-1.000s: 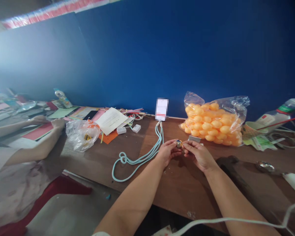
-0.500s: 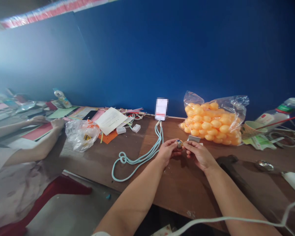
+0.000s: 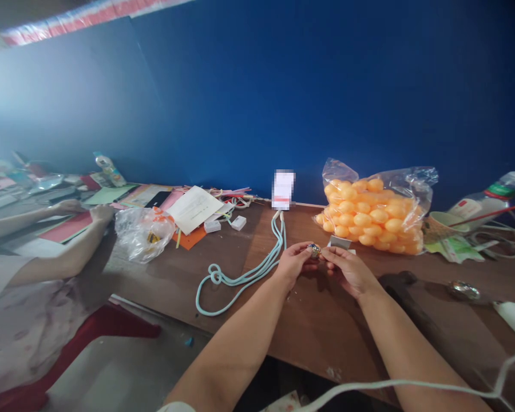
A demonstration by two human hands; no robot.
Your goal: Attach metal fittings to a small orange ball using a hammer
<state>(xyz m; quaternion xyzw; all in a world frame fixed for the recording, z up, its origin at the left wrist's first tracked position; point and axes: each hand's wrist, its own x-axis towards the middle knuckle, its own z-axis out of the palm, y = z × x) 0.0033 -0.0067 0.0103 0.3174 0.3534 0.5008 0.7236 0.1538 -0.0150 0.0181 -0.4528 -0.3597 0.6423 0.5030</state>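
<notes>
In front of me, over the brown table, my left hand [image 3: 297,264] is closed around a small shiny rounded piece [image 3: 314,250] with a dark and gold pattern. Its exact kind is too small to tell. The fingers of my right hand [image 3: 344,268] are pinched together at the right edge of this piece; what lies between those fingertips is hidden. Just behind my right hand sits a small grey and white box-like thing [image 3: 340,242], partly covered. Beyond it stands a clear plastic bag of orange balls [image 3: 371,214].
Light blue cord [image 3: 236,283] lies left of my hands, leading to a white card [image 3: 282,191] against the blue partition. Farther left are a crumpled plastic bag [image 3: 143,234], papers [image 3: 195,210] and a co-worker's arms [image 3: 71,252]. A shiny silver object [image 3: 463,290] rests at right.
Both hands stay in nearly the same place, with the small shiny piece still between them. The view has shifted very slightly.
</notes>
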